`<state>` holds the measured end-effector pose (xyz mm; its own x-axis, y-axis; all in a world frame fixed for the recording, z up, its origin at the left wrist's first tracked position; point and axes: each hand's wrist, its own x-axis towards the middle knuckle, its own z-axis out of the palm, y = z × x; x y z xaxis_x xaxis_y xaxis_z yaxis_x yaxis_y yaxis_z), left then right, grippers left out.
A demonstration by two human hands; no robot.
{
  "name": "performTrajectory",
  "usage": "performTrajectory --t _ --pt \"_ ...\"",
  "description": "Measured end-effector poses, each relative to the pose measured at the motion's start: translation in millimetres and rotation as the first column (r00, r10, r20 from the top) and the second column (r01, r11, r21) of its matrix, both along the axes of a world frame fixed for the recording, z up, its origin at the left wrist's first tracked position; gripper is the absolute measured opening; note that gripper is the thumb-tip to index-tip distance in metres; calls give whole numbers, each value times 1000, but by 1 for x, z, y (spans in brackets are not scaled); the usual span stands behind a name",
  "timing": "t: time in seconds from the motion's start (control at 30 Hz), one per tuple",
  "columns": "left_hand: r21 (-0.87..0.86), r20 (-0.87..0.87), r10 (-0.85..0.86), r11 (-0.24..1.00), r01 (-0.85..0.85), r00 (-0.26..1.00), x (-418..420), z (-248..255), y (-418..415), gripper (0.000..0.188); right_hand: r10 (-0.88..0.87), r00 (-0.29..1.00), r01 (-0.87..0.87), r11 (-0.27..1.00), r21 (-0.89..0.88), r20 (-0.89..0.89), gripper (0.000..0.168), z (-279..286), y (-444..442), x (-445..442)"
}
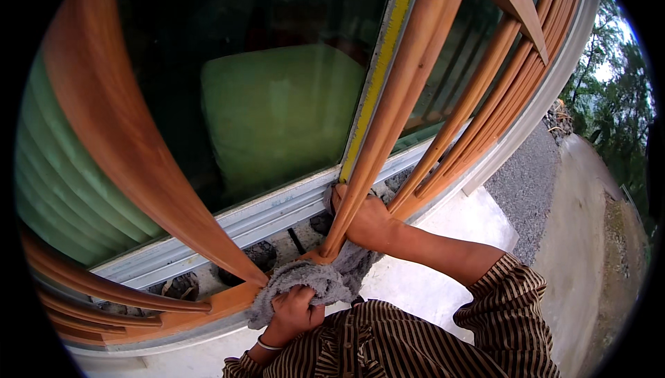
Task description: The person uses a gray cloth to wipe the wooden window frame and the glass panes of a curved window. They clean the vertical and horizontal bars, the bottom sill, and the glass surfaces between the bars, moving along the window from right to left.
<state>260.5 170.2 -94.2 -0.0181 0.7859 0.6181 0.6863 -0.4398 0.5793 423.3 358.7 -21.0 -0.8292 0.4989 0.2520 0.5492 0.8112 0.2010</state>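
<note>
My left hand (297, 309), with a bangle at its wrist, is closed on one end of a grey fluffy cloth (317, 285), which lies over the wooden sill rail (236, 297) of a window grille. My right hand (370, 221) reaches behind a wooden grille bar (390, 103), close to the lower corner of the window frame; its fingertips are partly hidden by the bar. A grey bit of cloth shows by those fingers, and more hangs below the wrist. Behind stands the glass pane, in a pale metal track (280, 206), with a yellow strip (376, 87) along its upright edge.
Curved wooden bars (150, 134) rise at the left, and several more stand at the right. Dark stones (260, 256) sit in the gap between track and sill. A white ledge (441, 238) lies below. Outside at the right are gravel (524, 186), a paved path (571, 232) and trees (618, 103).
</note>
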Motion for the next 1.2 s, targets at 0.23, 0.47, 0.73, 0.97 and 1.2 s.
performTrajectory --t 0.23,0.47,0.73,0.97,1.2 --pt "38 6 -21 999 21 1000 4 2 -2 27 -35 995 8 959 -283 -89 37 15 -1 -13" --pt "44 19 0 999 0 1000 8 7 3 23 206 880 -373 859 -352 -429 51 0 -2 -21" --pt "95 29 12 995 -15 1000 7 -1 6 20 275 894 -407 828 -386 -353 59 -1 -13 -14" --pt "-22 -6 88 996 -88 996 7 0 0 15 19 995 -52 935 -351 -96 46 0 -15 3" --pt "94 10 16 995 -17 1000 8 -3 0 31 -223 961 248 956 -158 163 42 7 -21 0"
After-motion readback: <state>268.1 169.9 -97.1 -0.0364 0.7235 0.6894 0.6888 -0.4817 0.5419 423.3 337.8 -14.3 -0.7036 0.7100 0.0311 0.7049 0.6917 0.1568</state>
